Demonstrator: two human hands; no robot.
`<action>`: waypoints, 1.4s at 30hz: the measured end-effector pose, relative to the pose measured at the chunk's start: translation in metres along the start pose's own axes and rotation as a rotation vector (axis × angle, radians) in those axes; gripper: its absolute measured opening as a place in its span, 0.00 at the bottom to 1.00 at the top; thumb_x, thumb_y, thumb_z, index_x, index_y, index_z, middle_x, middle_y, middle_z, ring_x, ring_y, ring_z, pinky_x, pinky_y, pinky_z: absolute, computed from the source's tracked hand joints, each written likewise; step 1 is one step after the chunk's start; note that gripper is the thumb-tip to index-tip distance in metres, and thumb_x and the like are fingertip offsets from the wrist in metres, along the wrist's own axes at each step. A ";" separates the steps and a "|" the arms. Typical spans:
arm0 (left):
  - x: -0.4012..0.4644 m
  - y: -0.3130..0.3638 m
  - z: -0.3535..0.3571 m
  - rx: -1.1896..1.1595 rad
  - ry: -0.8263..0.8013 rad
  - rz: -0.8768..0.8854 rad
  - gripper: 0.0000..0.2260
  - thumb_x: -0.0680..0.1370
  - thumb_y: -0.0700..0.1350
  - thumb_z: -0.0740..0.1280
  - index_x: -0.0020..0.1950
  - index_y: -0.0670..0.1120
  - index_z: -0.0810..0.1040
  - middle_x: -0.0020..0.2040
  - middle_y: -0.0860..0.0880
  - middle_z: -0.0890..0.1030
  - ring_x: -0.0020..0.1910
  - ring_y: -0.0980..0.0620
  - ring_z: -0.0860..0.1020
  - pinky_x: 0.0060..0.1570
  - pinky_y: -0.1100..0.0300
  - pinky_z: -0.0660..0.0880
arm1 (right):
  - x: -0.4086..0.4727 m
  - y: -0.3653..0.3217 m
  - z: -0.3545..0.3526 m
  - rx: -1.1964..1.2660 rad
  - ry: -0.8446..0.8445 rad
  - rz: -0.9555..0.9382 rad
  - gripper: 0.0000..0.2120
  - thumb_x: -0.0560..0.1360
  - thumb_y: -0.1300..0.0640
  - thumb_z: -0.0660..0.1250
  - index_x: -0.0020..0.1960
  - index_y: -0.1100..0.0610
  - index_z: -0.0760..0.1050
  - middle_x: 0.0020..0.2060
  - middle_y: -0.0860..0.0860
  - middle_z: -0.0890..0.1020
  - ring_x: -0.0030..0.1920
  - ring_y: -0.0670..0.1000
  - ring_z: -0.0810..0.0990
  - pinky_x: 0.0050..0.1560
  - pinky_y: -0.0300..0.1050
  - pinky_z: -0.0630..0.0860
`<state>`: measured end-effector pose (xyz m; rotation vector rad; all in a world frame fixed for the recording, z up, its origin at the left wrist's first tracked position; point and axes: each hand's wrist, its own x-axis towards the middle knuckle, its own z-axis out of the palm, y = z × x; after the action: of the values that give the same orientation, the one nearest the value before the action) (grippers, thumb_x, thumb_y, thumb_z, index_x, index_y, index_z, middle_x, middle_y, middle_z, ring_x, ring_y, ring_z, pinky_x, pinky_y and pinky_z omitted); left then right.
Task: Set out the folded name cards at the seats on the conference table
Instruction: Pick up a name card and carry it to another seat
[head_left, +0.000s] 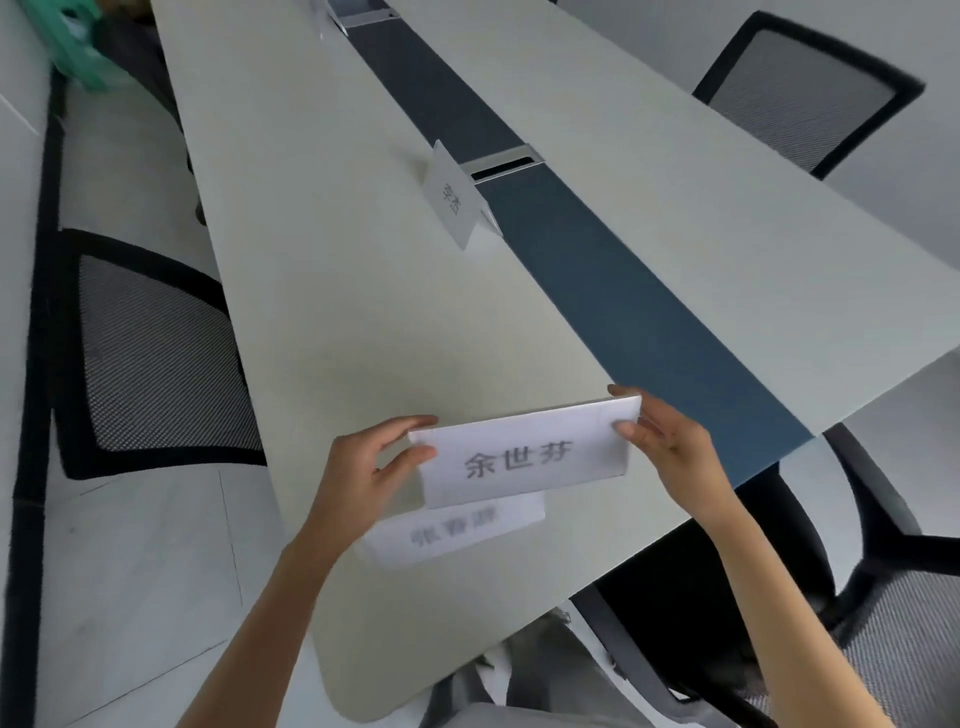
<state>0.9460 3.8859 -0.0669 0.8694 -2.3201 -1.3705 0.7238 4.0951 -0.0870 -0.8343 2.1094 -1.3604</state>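
I pinch the white folded paper name card (524, 457) lengthwise between my left hand (363, 467) and right hand (670, 441), 1 hand per end, equally near.

Cards along your table

Your held name card (524, 454) hovers over another card (457, 532); a third card (451, 196) stands farther off, beside the centre strip (649, 306).

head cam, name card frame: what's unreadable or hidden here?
- Lower card: print blurred, top edge covered by the held card between left hand and right hand.
- Standing card: far face hidden, turned away.
- Green object: motion-blurred, cut by the frame edge.
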 end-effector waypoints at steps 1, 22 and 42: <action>0.016 0.008 0.010 -0.022 -0.006 0.013 0.09 0.72 0.45 0.69 0.51 0.51 0.81 0.44 0.74 0.79 0.49 0.69 0.78 0.48 0.76 0.70 | 0.008 0.000 -0.013 -0.003 0.031 -0.008 0.12 0.75 0.56 0.63 0.56 0.43 0.75 0.57 0.47 0.79 0.59 0.44 0.76 0.59 0.34 0.71; 0.191 0.021 0.236 0.043 0.098 -0.179 0.14 0.76 0.44 0.62 0.60 0.41 0.75 0.61 0.43 0.78 0.58 0.45 0.77 0.36 0.77 0.70 | 0.162 0.141 -0.108 0.215 0.146 0.400 0.30 0.74 0.68 0.54 0.73 0.49 0.55 0.73 0.48 0.62 0.73 0.50 0.61 0.70 0.45 0.60; 0.230 0.021 0.277 -0.306 0.139 -0.411 0.22 0.78 0.39 0.58 0.71 0.50 0.61 0.70 0.49 0.68 0.68 0.50 0.68 0.60 0.58 0.67 | 0.238 0.168 -0.104 0.150 0.109 0.339 0.36 0.70 0.73 0.51 0.74 0.51 0.53 0.72 0.48 0.64 0.72 0.50 0.63 0.66 0.38 0.59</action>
<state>0.6125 3.9356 -0.1951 1.3383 -1.8253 -1.7051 0.4494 4.0425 -0.2199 -0.3297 2.0809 -1.3819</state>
